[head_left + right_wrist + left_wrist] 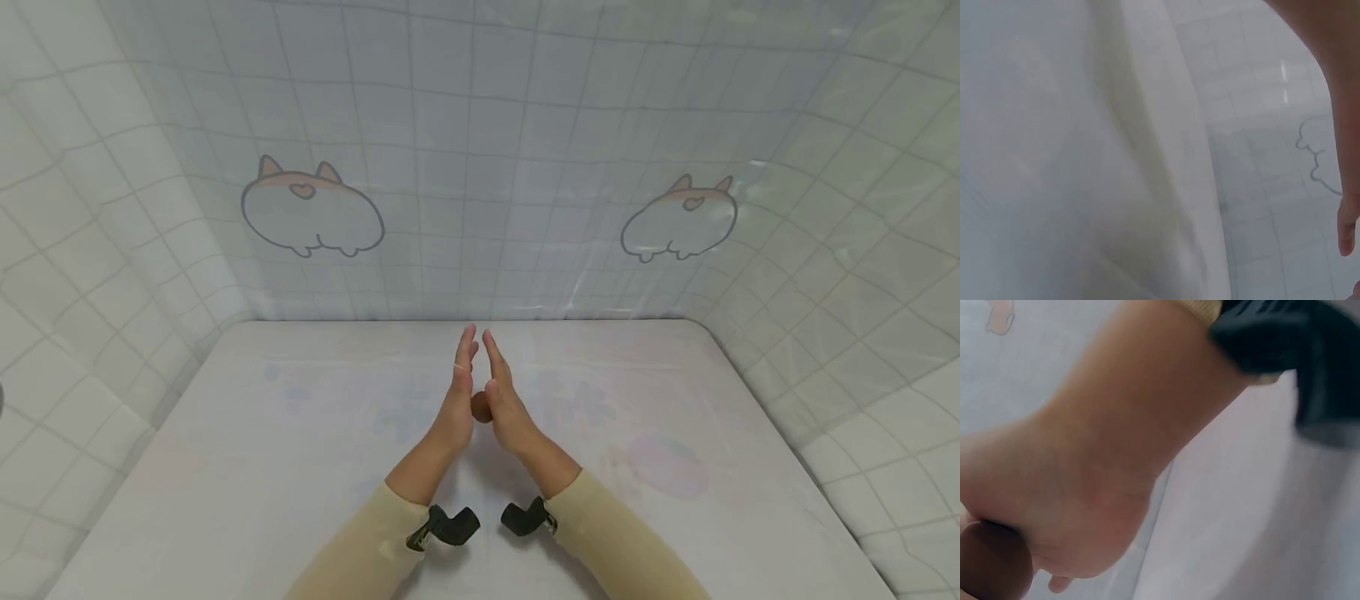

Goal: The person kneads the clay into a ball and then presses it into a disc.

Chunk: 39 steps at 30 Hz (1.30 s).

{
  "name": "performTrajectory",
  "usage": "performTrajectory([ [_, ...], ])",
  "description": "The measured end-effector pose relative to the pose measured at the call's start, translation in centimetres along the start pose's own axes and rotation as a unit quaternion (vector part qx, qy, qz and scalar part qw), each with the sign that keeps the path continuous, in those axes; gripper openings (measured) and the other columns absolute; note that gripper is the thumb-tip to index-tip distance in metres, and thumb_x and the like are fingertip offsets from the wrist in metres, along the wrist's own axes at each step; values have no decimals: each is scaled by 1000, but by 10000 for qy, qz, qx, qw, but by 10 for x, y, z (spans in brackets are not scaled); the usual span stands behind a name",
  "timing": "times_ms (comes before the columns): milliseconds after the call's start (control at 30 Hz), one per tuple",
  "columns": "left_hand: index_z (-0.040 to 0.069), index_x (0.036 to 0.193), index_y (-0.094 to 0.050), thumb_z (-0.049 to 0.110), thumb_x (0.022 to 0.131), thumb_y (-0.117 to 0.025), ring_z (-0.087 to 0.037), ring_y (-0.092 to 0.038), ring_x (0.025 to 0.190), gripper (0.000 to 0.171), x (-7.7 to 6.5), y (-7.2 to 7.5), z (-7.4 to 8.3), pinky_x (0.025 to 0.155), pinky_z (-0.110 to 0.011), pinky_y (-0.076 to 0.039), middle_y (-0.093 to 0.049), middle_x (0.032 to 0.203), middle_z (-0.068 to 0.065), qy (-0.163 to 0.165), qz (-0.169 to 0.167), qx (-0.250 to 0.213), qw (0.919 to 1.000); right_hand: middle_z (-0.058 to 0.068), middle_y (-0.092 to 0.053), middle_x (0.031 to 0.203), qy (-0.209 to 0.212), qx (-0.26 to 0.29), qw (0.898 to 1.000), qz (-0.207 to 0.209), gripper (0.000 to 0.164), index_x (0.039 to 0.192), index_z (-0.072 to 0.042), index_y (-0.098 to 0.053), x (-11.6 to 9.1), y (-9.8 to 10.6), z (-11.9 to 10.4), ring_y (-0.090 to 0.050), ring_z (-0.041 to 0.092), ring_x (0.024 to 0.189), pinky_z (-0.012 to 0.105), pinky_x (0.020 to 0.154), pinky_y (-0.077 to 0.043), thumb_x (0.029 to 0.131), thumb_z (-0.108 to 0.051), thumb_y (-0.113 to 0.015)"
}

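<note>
A small brown ball sits between the two palms, over the middle of the table. My left hand presses it from the left side with straight fingers pointing away from me. From the right side, my right hand presses on it, its fingers also straight. The fingertips of both hands lean toward each other with a narrow gap. In the left wrist view the ball shows large at the lower left, against the heel of a palm. The right wrist view catches only part of a hand at its right edge, and no ball.
A pale table with faint coloured prints spreads under the hands. White grid-patterned sheeting with cartoon animal drawings rises behind it and along both sides. A black wrist mount sits at the left sleeve, another mount at the right.
</note>
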State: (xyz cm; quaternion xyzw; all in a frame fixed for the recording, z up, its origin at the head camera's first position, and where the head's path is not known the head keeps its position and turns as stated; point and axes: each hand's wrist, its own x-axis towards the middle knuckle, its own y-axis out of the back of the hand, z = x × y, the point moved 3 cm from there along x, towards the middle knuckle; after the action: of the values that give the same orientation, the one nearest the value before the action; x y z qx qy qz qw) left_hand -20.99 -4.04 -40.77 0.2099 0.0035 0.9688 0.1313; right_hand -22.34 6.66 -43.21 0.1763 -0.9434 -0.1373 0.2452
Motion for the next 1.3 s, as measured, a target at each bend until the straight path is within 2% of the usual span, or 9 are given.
performTrajectory([
  [33,20,162,0,79,93,-7,-31,-5,153,91,1,1,1,113,-70,-5,-1,168,-5,-29,60,33,10000,24,-41,141,125,3,9999,-29,91,162,-18,5,-1,-2,-1,-54,22,105,48,92,-43,94,-78,-9],
  [100,20,162,0,80,93,-7,-30,-5,153,92,4,3,2,113,-69,-4,-2,168,-5,-69,168,99,9998,17,-9,164,371,50,9993,-48,90,162,-14,4,-3,-4,-4,-30,27,141,60,112,-23,97,-75,-10],
  [167,20,162,-1,80,93,-7,-28,-6,153,92,7,4,2,114,-68,-4,-2,168,-4,-62,235,153,9996,11,3,168,572,202,9981,-108,90,161,-12,4,-5,-7,-7,-1,28,152,68,114,-8,97,-74,-11],
  [233,21,162,-1,80,93,-7,-28,-7,153,92,9,6,1,114,-68,-4,-2,168,-2,-40,266,216,9994,8,3,168,721,370,9966,-163,90,161,-13,4,-8,-9,-10,2,29,153,68,114,-7,97,-74,-11],
  [500,25,162,-1,82,90,-4,-23,0,153,93,11,7,-12,114,-69,-4,4,167,4,251,158,434,9986,22,-1,165,1490,452,9877,120,87,160,-6,7,-8,-6,-29,-2,29,153,50,120,-6,101,-68,-7],
  [667,21,163,-2,81,91,-1,-29,2,153,94,6,3,-20,113,-69,-6,6,168,-3,360,-29,874,9955,26,-5,164,1501,485,9869,351,86,160,-7,6,-6,2,-37,-6,31,153,39,121,-7,101,-68,-7],
  [800,19,162,0,79,91,-1,-33,1,153,93,1,-3,-22,112,-71,-6,7,167,-8,237,-282,996,9943,22,-6,165,1281,601,9886,523,86,161,-11,6,-3,8,-35,-6,31,153,50,121,-6,100,-70,-8],
  [967,19,162,0,72,97,-1,-36,-7,152,84,-6,-10,-21,111,-73,-8,8,167,-7,119,-469,551,9973,16,-5,167,971,717,9906,639,88,162,-17,6,2,15,-32,-5,30,153,65,115,-3,98,-74,-10],
  [1300,19,162,6,78,94,-6,-34,-4,153,91,-11,-18,-5,113,-70,-3,7,168,-3,-209,-347,-118,9991,4,-1,168,574,583,9959,395,91,162,-23,5,7,17,-22,-1,22,153,68,113,0,94,-80,-11],
])
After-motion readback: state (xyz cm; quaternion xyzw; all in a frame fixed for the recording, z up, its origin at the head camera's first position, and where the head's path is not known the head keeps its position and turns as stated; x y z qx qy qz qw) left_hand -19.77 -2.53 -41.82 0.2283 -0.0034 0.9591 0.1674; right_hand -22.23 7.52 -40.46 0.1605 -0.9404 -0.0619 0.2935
